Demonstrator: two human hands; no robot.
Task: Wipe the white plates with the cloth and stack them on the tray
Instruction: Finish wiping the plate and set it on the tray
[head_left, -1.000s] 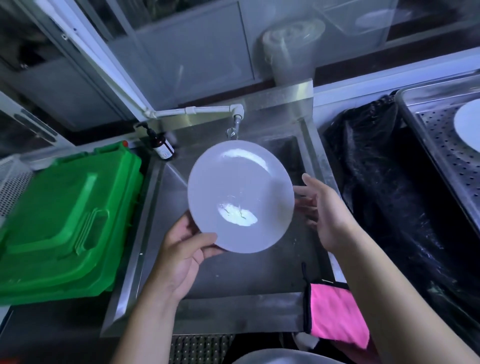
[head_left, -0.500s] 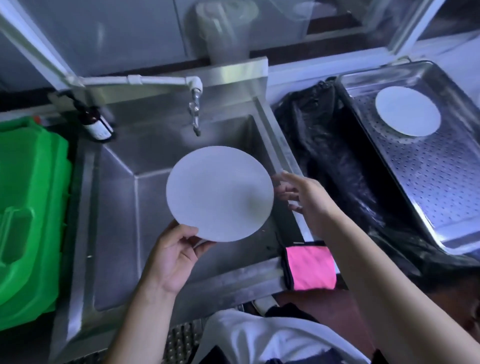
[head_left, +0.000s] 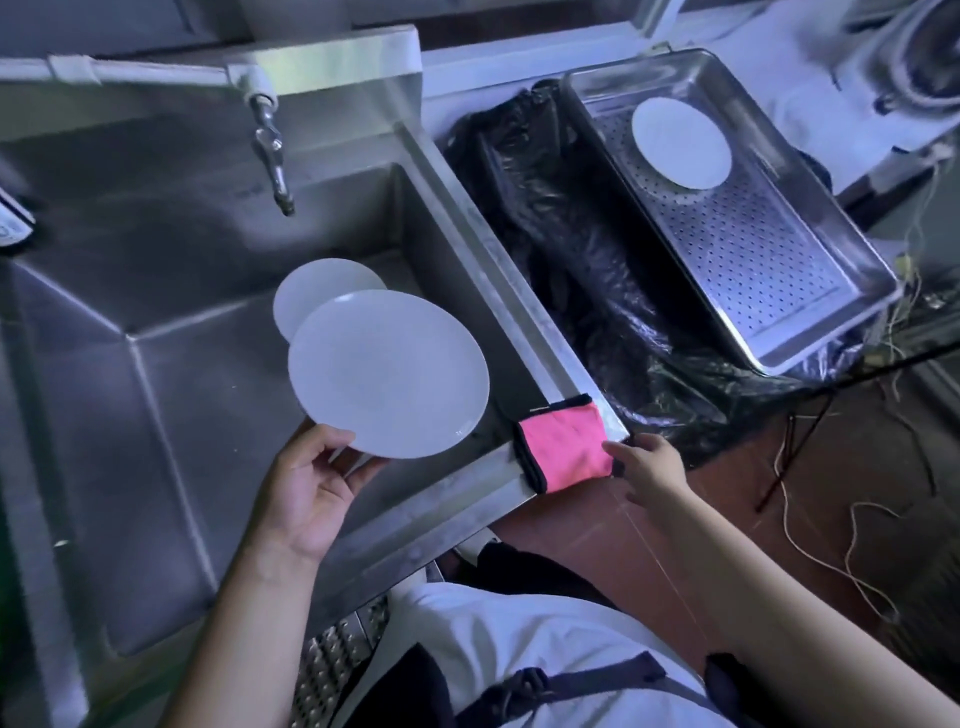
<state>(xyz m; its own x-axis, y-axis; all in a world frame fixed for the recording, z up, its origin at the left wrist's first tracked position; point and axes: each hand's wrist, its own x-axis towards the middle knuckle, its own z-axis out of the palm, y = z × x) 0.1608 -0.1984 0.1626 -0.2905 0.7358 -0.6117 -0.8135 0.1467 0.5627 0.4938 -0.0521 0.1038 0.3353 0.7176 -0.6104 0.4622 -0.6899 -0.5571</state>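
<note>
Plate (head_left: 388, 373) in left hand (head_left: 311, 493); right hand (head_left: 647, 467) touching cloth (head_left: 563, 447).

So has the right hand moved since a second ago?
Yes. The right hand has left the held plate and come back toward the person along the sink rim, now touching the pink cloth.

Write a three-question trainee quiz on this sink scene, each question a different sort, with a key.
1. True or false: the left hand holds a white plate over the sink.
2. What does the right hand touch? A) faucet B) pink cloth C) tray
3. Fill in: the perforated metal tray holds ___ plate.

Key
1. True; its grip is on the near rim.
2. B, the pink cloth draped on the sink's corner.
3. One: the tray plate lies at its far end.
</note>
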